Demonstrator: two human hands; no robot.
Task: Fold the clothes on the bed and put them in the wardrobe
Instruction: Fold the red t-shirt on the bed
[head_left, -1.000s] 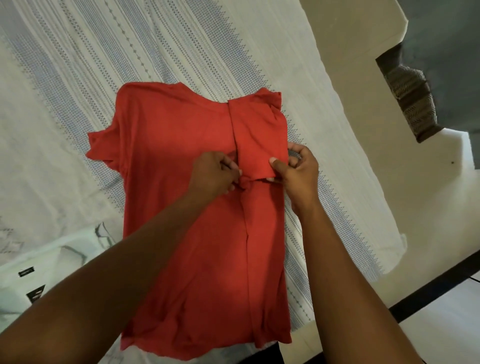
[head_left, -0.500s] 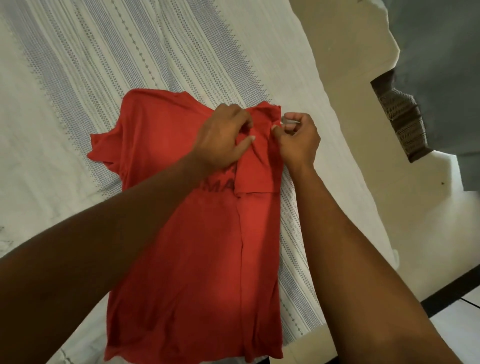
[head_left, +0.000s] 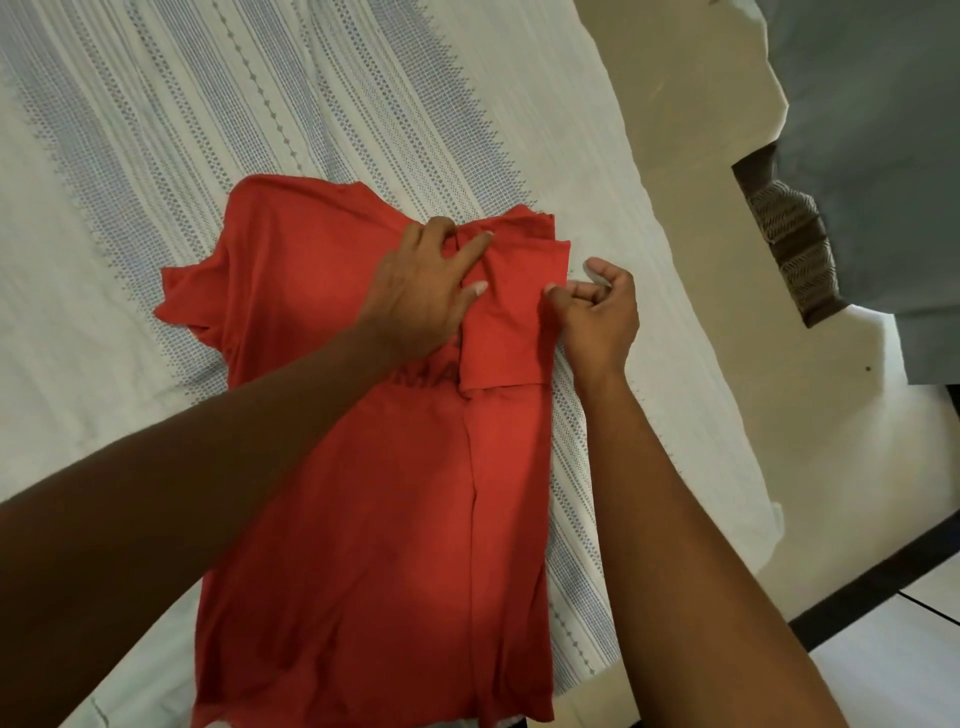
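Soft, light red shirt (head_left: 363, 519) near the bed's (head_left: 311, 104) right edge is pressed flat by left hand (head_left: 423, 296), folded sleeve edge pinched by right hand (head_left: 597, 317); best gripped at edges.

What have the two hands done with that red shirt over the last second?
The left hand moved up from mid-shirt and now lies flat on the folded-in sleeve. The right hand let go of the collar corner and now pinches the sleeve's right edge. The red shirt stayed spread on the bedsheet, right side folded in.
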